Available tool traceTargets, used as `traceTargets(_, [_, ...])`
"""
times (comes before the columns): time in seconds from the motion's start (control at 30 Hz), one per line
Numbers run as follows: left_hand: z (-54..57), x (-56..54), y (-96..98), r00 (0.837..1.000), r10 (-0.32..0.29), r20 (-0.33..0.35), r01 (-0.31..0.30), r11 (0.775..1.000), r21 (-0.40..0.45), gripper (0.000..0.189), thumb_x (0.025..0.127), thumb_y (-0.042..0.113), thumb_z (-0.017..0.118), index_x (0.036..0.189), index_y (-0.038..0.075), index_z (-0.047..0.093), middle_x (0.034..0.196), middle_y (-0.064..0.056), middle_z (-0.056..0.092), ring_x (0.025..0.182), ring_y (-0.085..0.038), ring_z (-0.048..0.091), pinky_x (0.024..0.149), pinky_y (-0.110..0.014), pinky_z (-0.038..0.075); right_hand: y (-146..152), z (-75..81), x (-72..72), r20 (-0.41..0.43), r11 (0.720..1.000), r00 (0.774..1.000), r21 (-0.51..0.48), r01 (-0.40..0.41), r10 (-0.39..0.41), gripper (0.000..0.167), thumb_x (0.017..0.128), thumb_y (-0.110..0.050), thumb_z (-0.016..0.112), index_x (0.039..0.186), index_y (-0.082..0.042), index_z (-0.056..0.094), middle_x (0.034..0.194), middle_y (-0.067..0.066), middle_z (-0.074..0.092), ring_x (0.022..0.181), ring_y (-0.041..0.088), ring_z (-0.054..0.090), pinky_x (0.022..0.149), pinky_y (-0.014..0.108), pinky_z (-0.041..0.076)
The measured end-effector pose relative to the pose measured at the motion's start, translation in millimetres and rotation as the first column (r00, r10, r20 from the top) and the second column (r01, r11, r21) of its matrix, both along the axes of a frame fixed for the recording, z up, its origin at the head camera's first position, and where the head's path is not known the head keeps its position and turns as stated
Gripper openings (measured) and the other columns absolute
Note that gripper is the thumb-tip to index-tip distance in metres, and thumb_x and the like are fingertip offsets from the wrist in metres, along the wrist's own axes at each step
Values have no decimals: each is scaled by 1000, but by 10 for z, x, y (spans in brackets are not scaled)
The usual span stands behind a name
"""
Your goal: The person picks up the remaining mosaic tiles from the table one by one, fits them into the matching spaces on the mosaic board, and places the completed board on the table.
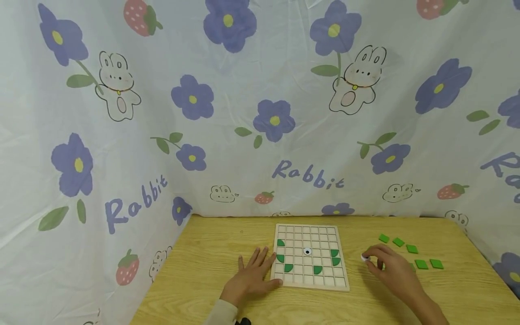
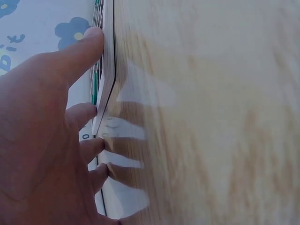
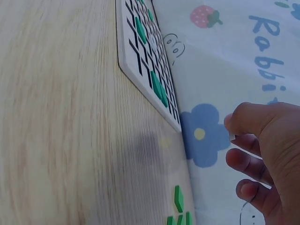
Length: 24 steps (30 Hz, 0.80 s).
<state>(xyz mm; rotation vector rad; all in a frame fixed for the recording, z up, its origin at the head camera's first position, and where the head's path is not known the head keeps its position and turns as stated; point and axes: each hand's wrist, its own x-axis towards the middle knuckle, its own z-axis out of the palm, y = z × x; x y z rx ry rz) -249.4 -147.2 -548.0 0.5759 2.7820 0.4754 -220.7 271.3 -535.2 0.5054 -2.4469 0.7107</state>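
A pale wooden grid board [image 1: 310,287] lies flat on the table. Several dark green quarter-round pieces [image 1: 318,270] sit in its squares, and one googly eye [image 1: 307,252] is near its centre. My left hand [image 1: 253,279] is at the board's left side, fingers spread and straight, the thumb at the near left corner; the left wrist view shows the fingertips along the board's edge. Right of the board, my right hand [image 1: 392,270] pinches a small white disc [image 1: 364,258] between thumb and index finger. It looks like a second googly eye, mostly covered by the fingertips.
Several light green diamond-shaped tiles [image 1: 412,248] lie on the wooden table [image 1: 211,253] beyond and beside my right hand, one partly hidden by it. A white cloth [image 1: 235,176] printed with flowers and rabbits hangs behind the table and along its left side.
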Motion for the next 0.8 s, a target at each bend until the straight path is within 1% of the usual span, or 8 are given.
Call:
traceTargets(0.13, [-18, 1, -2, 1000, 1, -5, -1, 1000, -10, 87, 102, 72, 53, 171, 25, 28, 181, -9, 15, 168, -38, 10, 122, -84, 5, -96, 2, -62, -10, 1000, 1000, 5, -27, 27, 28, 82, -3, 90, 99, -20, 76, 106, -4, 69, 67, -7, 41, 53, 18, 36])
traceTargets(0.33, [-21, 8, 2, 1000, 4, -2, -4, 1000, -1, 87, 102, 71, 53, 171, 25, 28, 181, -9, 15, 168, -38, 10, 121, -84, 5, -211, 14, -165, -14, 999, 999, 5, -33, 33, 24, 85, -6, 89, 100, -19, 77, 107, -5, 69, 64, -9, 35, 50, 18, 32])
traceTargets(0.57, [-27, 12, 1, 1000, 3, -2, -3, 1000, -5, 87, 102, 71, 52, 172, 25, 26, 181, -9, 13, 168, -38, 9, 122, -83, 3, -349, 22, -285, -26, 999, 999, -3, -47, 47, 23, 86, -6, 89, 101, -19, 78, 109, -3, 71, 64, -9, 35, 50, 18, 33])
traceTargets(0.8, [-43, 1, -3, 1000, 4, 3, -4, 1000, -4, 88, 102, 71, 51, 172, 26, 23, 181, -8, 11, 168, -37, 7, 122, -83, 2, -492, 24, -415, 29, 999, 998, -1, -55, 55, 19, 89, -9, 87, 103, -18, 78, 111, -3, 70, 63, -8, 37, 49, 19, 32])
